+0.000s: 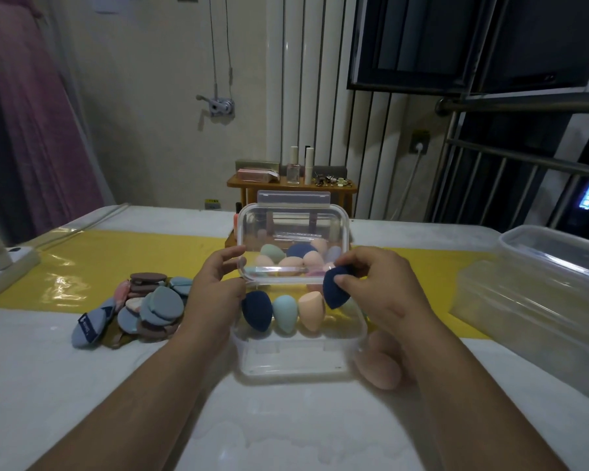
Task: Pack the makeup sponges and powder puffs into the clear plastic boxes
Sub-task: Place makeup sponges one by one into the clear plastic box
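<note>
Head cam: R hand [385, 290] pinches navy sponge [335, 294] btwn thumb and fingertips, holding it over the right end of the clear box [296, 362], just above the rim. Directly left of the pinch, a row stands inside the box along its far side: peach sponge [312, 311] nearest the grip, then teal sponge [285, 314], then 2nd navy sponge [257, 311] farthest left; near half of the box shows bare. Just behind and above the grip the lid [293, 229] stands upright, and more sponges [298, 251] in mixed colours show thru it; can't tell if they lie behind it. L hand [215, 287], across the row from the grip, has curled fingers and thumb on the lid's left edge, gripping it. Below the grip, beside the box's right wall and partly under the R forearm, pink sponges [380, 370] lie on the table [82, 385]. Well left of the grip, past the L hand, the puffs [150, 307] sit in a loose pile, blue, grey, brown, pink. Well right of the grip, big clear tubs [551, 266].
</note>
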